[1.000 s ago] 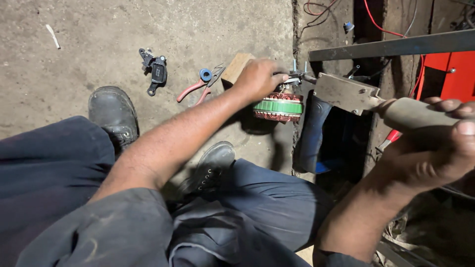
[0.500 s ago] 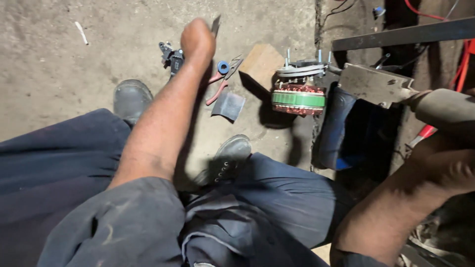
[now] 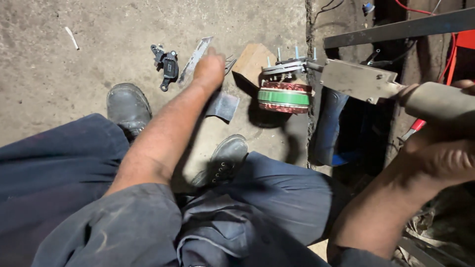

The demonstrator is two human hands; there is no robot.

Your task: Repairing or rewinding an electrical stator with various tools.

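My left hand reaches forward over the concrete floor and is closed on a flat grey metal strip that sticks out up and to the left. Just right of it lie a wooden block and a copper-wound stator with a green band. My right hand grips the thick grey handle of a heavy tool. Its flat metal head reaches to the studs on top of the stator.
A small black part lies left of the strip, and a grey pad lies below my left hand. My two black shoes rest on the floor. A dark metal bar, red wires and a dark gap are at the right.
My left hand let go of the stator, swung left to the tools on the floor, and now holds the metal strip. The right hand keeps the tool at the stator.
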